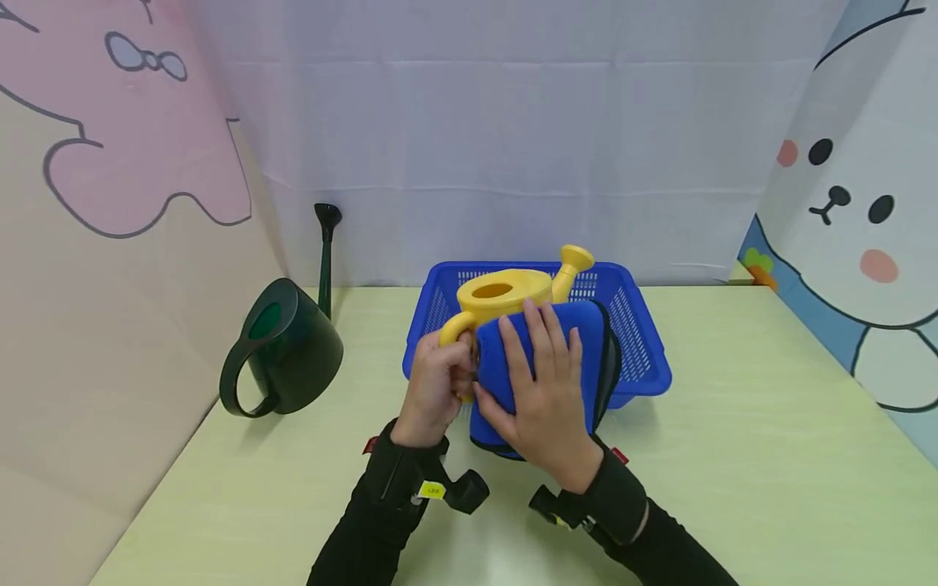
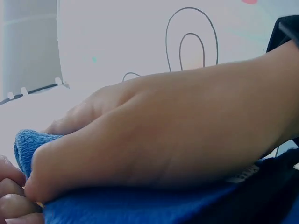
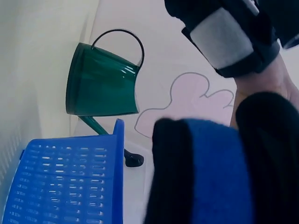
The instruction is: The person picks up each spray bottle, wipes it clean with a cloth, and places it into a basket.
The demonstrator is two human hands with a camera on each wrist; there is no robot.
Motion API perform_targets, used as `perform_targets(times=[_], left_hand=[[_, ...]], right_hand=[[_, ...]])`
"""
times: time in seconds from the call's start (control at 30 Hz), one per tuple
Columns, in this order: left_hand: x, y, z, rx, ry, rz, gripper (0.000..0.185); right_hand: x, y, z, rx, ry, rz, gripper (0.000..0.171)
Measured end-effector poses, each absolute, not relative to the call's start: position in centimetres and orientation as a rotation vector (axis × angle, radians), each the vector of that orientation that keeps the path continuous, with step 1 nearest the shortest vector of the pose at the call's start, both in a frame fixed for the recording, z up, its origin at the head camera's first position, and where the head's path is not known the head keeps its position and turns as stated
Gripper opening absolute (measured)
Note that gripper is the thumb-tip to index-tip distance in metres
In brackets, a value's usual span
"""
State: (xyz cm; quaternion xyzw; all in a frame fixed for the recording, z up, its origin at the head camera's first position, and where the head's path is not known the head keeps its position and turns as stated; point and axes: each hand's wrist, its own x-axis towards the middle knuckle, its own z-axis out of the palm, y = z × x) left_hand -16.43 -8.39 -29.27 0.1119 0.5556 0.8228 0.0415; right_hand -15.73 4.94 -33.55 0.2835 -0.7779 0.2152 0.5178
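Observation:
A blue fabric pouch (image 1: pixel 597 358) with black edging is held up in front of the basket, tilted. My right hand (image 1: pixel 545 399) lies over its front face, fingers straight and spread, thumb pointing left. At the pouch's left edge, my left hand (image 1: pixel 440 378) has curled fingers pinching the edge; the fingertips are partly hidden. Just behind is a yellow watering can (image 1: pixel 506 285), its handle right at the left hand and its lower part hidden. In the left wrist view the right hand (image 2: pixel 154 126) covers much of the blue cloth.
A blue perforated basket (image 1: pixel 648 358) stands behind the pouch, with the yellow can over it. To the left, a dark green watering can (image 1: pixel 308 366) sits on the pale green table (image 1: pixel 733 456), its spout upright by the back curtain (image 1: pixel 513 163).

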Motion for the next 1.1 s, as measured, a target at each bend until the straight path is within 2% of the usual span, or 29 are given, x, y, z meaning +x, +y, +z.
perform_targets(times=[0.27,0.47,0.63,0.87,1.1], left_hand=[[-16.3,-8.7,-29.1,0.480,1.672,2.506,0.025],[-16.2,-9.0,-29.0,0.537,1.640,2.509,0.027],[-16.2,-9.1,-29.0,0.581,1.603,2.520,0.027],[-16.2,-8.9,-29.3,0.564,1.635,2.517,0.025],[-16.2,-8.6,-29.4,0.512,1.654,2.490,0.024]], right_hand=[[-16.8,6.5,-32.7,0.800,-1.827,0.734,0.064],[-17.6,8.0,-32.2,0.835,-1.885,1.171,0.071],[-17.7,8.5,-32.0,0.808,-1.930,1.405,0.065],[-17.0,7.5,-32.0,0.715,-1.959,1.141,0.082],[-15.6,5.5,-33.0,0.600,-1.890,0.666,0.070]])
